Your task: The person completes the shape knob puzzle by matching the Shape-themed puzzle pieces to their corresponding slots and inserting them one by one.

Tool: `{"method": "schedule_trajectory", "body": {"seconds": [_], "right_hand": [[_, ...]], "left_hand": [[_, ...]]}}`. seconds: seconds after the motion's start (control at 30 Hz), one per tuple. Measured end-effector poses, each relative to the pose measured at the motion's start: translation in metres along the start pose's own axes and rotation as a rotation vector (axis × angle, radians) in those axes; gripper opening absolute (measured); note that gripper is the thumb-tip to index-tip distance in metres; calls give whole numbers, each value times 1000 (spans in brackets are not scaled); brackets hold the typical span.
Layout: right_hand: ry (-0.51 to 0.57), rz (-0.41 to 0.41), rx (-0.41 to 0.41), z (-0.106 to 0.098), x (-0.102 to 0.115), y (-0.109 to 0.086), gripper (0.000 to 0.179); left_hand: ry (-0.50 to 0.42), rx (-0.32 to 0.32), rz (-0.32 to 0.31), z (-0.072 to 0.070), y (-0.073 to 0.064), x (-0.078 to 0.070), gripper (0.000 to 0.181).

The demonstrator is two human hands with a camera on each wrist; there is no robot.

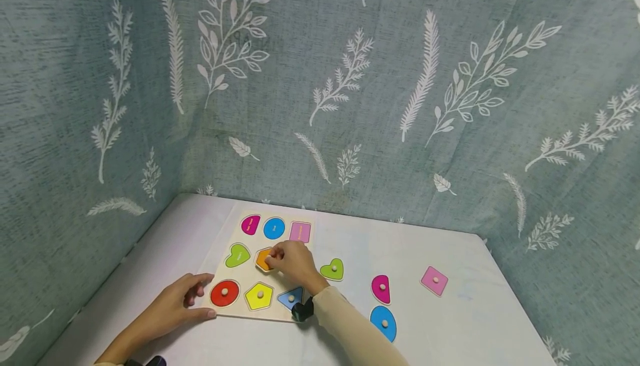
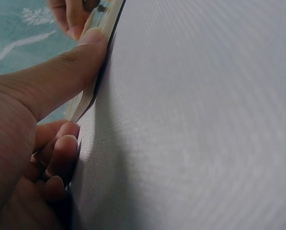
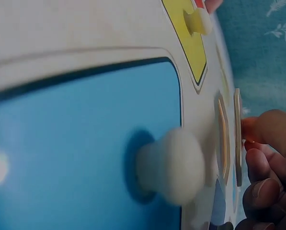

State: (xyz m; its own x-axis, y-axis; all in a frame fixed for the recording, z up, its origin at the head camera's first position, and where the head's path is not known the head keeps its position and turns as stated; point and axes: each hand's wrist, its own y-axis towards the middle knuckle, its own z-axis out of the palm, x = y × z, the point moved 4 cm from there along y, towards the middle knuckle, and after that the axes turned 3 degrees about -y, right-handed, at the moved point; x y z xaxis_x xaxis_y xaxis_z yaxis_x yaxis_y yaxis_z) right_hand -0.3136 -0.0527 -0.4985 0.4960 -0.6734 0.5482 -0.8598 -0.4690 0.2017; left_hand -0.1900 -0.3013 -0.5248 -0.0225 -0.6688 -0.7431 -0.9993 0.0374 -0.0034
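A wooden shape puzzle board (image 1: pixel 230 305) lies flat on the white table. My right hand (image 1: pixel 296 263) pinches the knob of an orange hexagon piece (image 1: pixel 262 260) over the board's middle; in the right wrist view this hexagon piece (image 3: pixel 238 139) stands a little off the board, facing its orange recess (image 3: pixel 223 134). My left hand (image 1: pixel 175 305) holds the board's near left corner, thumb (image 2: pixel 92 43) against the near edge and fingers by the left edge. A red circle (image 1: pixel 218 297), a yellow pentagon (image 1: pixel 254 300) and a blue triangle (image 1: pixel 286 297), all knobbed, sit in the front row.
Right of the board lie a green heart piece (image 1: pixel 327 271), a magenta half-round piece (image 1: pixel 378 293), a blue circle piece (image 1: pixel 380 316) and a pink square piece (image 1: pixel 432 285). The board's back row shows printed recesses. A patterned green curtain (image 1: pixel 370 149) borders the table behind and at left.
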Motion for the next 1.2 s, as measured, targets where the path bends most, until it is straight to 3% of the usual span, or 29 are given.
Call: {"method": "schedule_trajectory", "body": {"seconds": [0.23, 0.8, 0.97, 1.2], "right_hand": [[-105, -18, -31, 1, 3, 7, 15], [-184, 4, -12, 4, 5, 12, 15], [-170, -3, 9, 4, 6, 11, 16], [-47, 0, 51, -4, -4, 1, 13]], "left_hand": [[-8, 3, 10, -1, 1, -3, 91], [-13, -8, -3, -3, 2, -5, 93], [-21, -8, -15, -3, 2, -4, 93], [-19, 10, -4, -2, -2, -2, 90]]}}
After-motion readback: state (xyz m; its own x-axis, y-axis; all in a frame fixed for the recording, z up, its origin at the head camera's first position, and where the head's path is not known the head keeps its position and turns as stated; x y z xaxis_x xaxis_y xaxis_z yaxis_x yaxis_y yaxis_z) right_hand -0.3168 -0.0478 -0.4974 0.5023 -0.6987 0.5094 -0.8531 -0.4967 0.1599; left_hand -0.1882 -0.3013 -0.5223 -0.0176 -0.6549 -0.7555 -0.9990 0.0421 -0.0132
